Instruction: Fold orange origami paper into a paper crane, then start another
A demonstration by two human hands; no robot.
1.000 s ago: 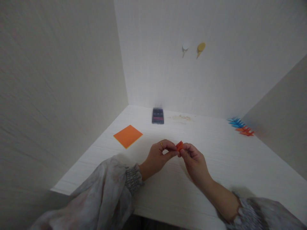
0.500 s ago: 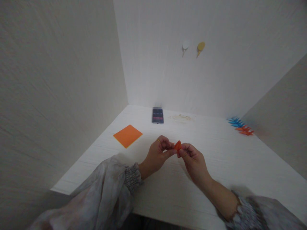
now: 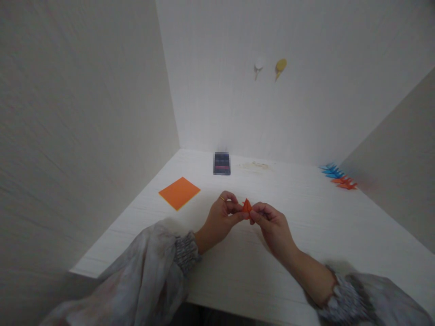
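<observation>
A small folded orange-red paper piece (image 3: 247,207) is held up between my two hands, just above the white table. My left hand (image 3: 222,216), with a ring on one finger, pinches its left side between thumb and fingers. On the other side, my right hand (image 3: 273,224) grips the lower right edge between thumb and forefinger. The paper comes to a point at the top; its lower part is partly hidden by my fingertips. To the left of my hands lies a stack or sheet of square orange paper (image 3: 180,193) with a yellowish edge.
Folded blue paper figures (image 3: 331,170) and orange-red paper figures (image 3: 345,182) line the right wall. A dark, pixelated object (image 3: 222,164) rests near the back wall. A white hook (image 3: 258,65) and a yellow hook (image 3: 281,65) are on that wall. The table (image 3: 231,276) has walls on three sides.
The folded paper has turned slightly and shifted a little left relative to my hands, showing a broader pointed face. The whole view has drifted slightly; the table items stay in place.
</observation>
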